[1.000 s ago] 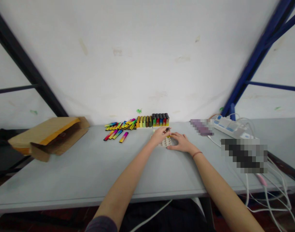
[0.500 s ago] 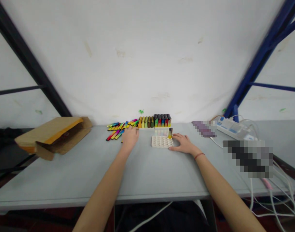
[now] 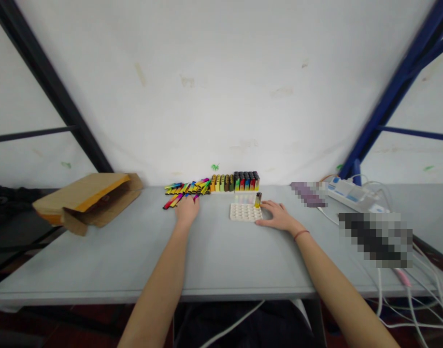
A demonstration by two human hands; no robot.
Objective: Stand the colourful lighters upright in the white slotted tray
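- Left hand [image 3: 187,210]: stretched out over the grey desk [image 3: 214,251], palm down at the near edge of the loose pile of multicoloured slim lighters [image 3: 187,190]. The fingers cover one or two of the pile's nearest pieces. Whether the grip is pressed on a piece cannot be told; the fingertips are hidden from this angle.
- Right hand [image 3: 277,216]: lying flat on the desk, fingers spread, touching the right-hand edge of the white plastic tray with round sockets [image 3: 245,212]. It pinches nothing. A thin red band sits on the wrist.
- Tray: flat on the desk between the two hands, nearer the right one. A single dark-topped yellow lighter [image 3: 258,199] stands upright at its far right corner; the other sockets in sight hold nothing.
- Standing row of lighters [image 3: 235,181]: upright and packed side by side against the white wall, just behind the tray, with orange, green and brown pieces to the left, then black-topped ones.
- Open brown cardboard box [image 3: 87,200]: on its side at the desk's left end, well apart from the hands.
- White power strip [image 3: 350,192] and trailing white cables [image 3: 406,290]: at the desk's right end.
- Markings: no brand, label or lettering can be read on any item; two patches at the right are pixelated.
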